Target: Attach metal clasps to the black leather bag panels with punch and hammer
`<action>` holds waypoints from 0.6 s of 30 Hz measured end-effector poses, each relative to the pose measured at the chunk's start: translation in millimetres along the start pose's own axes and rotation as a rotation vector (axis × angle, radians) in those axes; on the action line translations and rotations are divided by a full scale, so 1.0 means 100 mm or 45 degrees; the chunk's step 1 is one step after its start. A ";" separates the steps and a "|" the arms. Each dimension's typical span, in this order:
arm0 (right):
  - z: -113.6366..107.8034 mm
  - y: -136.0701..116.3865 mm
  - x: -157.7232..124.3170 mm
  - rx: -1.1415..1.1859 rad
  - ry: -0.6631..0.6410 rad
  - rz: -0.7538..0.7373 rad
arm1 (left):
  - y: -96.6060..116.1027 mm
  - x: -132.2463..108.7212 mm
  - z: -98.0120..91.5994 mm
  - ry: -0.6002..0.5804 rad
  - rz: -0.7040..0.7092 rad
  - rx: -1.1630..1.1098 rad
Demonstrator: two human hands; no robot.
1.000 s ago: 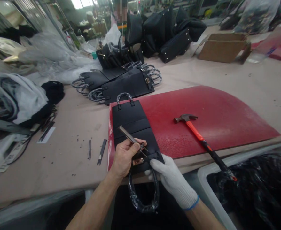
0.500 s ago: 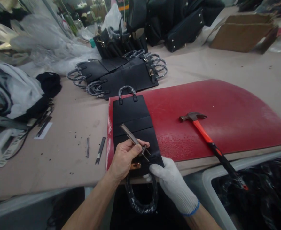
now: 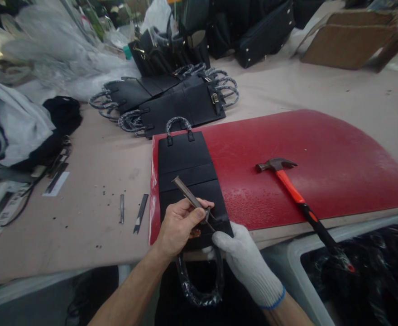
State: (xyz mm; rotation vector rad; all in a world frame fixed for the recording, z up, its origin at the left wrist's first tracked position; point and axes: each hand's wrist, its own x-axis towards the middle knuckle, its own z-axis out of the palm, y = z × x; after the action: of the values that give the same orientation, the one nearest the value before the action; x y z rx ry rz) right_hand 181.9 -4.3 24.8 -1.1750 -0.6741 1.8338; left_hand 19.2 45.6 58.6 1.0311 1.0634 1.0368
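My bare left hand point(image 3: 178, 222) is closed around a metal punch with two prongs point(image 3: 188, 192), its prongs pointing down at the near end of a black leather bag panel point(image 3: 187, 158). My right hand point(image 3: 237, 246), in a white knit glove, pinches the panel's near right edge, thumb on top. Plastic-wrapped handles are fixed at both ends of the panel; the near handle point(image 3: 202, 299) hangs over the table edge. Beside my left fingers a small gold-coloured fitting point(image 3: 194, 233) shows partly. The prong tips are close to the leather; contact is unclear.
A claw hammer point(image 3: 289, 185) lies on the red board point(image 3: 321, 149), its grip overhanging a bin point(image 3: 295, 262). Left of the panel are a metal rod point(image 3: 122, 209) and a dark flat strip point(image 3: 140, 213). Stacked bag panels point(image 3: 181, 106) and a cardboard box point(image 3: 348, 43) lie farther back.
My left hand has shifted slightly right with the punch, bringing its prongs nearer the right thumb and the leather. The right hand keeps its grip. The view has tilted slightly.
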 end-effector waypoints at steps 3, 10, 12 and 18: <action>0.00 -0.01 0.00 0.025 -0.018 -0.022 | -0.01 0.00 -0.01 -0.001 0.009 0.004; -0.01 -0.01 0.00 0.018 -0.079 -0.060 | -0.01 -0.01 0.00 0.001 0.038 0.059; -0.01 -0.01 0.00 0.001 -0.076 -0.059 | -0.01 -0.01 0.01 0.006 0.039 0.073; 0.02 -0.04 -0.01 0.023 -0.030 -0.037 | -0.03 -0.02 0.02 0.052 0.060 0.066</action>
State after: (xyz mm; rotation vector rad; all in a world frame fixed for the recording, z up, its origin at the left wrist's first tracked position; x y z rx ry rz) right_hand 182.3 -2.8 29.4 -1.1278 -0.6827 1.8283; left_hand 21.3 42.8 56.6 1.0856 1.1084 1.0771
